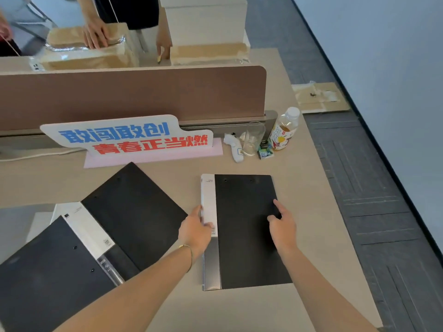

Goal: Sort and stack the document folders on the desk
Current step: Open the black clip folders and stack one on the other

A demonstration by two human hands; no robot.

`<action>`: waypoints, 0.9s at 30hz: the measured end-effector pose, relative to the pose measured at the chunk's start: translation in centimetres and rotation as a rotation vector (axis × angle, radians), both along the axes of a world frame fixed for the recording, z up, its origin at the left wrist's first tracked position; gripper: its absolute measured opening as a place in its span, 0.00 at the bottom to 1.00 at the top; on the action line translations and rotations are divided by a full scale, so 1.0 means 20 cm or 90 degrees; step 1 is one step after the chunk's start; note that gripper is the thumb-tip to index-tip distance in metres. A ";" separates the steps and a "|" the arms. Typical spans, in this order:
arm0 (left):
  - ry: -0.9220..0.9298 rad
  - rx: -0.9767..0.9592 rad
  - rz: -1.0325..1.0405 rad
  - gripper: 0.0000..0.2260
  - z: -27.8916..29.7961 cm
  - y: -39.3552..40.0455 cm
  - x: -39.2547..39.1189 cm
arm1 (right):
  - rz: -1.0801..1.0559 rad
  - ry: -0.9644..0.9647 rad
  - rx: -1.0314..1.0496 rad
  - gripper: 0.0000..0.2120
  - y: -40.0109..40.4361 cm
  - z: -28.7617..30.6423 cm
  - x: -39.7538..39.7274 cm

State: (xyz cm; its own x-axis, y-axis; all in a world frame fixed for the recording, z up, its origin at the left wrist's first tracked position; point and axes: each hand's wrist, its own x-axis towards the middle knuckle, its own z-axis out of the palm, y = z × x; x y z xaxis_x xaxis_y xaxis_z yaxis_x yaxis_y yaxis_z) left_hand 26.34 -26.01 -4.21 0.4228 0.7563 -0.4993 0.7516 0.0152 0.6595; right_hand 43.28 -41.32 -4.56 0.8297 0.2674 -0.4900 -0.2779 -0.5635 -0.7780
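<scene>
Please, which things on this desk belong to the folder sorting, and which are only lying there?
Belong to the job:
closed black folder
open black folder
dark folder at lower left

Just lying about:
slogan sign
drink bottle
clear glass
white thermometer
small green carton

left hand point(195, 230): bare, sleeveless forearm | left wrist: 1 thin gold-coloured bracelet point(189, 254), loose | right hand point(282, 227): bare, no rings seen | right forearm: bare, no sleeve in view
</scene>
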 end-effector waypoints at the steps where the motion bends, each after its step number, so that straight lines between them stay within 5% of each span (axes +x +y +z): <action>1: 0.000 -0.002 0.008 0.23 -0.01 -0.01 0.01 | 0.006 0.000 0.000 0.26 -0.01 -0.01 0.01; 15: 0.044 0.065 -0.034 0.21 -0.06 -0.03 0.06 | 0.096 -0.067 -0.040 0.28 -0.07 -0.09 0.06; 22: 0.015 0.067 -0.013 0.18 0.12 0.07 -0.13 | 0.285 -0.174 -0.146 0.26 0.05 0.07 -0.19; 27: -0.016 0.081 0.056 0.18 0.18 0.17 -0.42 | 0.386 -0.166 -0.108 0.26 0.29 0.14 -0.48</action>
